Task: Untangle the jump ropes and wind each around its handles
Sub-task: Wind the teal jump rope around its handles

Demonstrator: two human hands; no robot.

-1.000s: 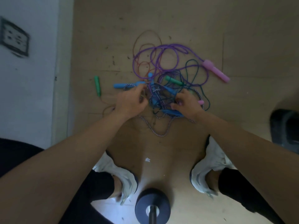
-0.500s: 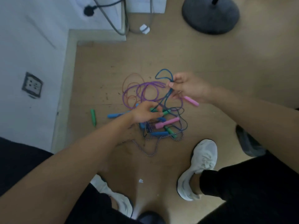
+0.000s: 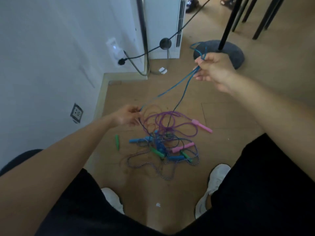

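My right hand (image 3: 213,70) is raised at one o'clock from the heap, its fingers curled and pinching a doubled loop of the thin blue plastic cord (image 3: 156,97). My left hand (image 3: 127,116) is low at eleven o'clock, well apart from the right, pinching one strand of that same cord. The other strand drops straight into the tangled pile of jump ropes (image 3: 162,143) on the wooden floor (image 3: 238,108) ahead of my white shoes.

I judge the work barely begun. The blue cord is only partly drawn out, and its lower end is still buried in the knot. I cannot tell which handles belong to it.

The purple plastic rope (image 3: 170,114) sprawls in loose coils at twelve o'clock of the pile. One of its pink handles (image 3: 202,126) lies at two o'clock. The blue-and-white braided rope (image 3: 153,166) loops out at six o'clock. A lone green handle (image 3: 117,142) lies at nine o'clock, apart from the knot.

No rope is wound round its handles yet. Every rope remains to be freed and then wrapped.
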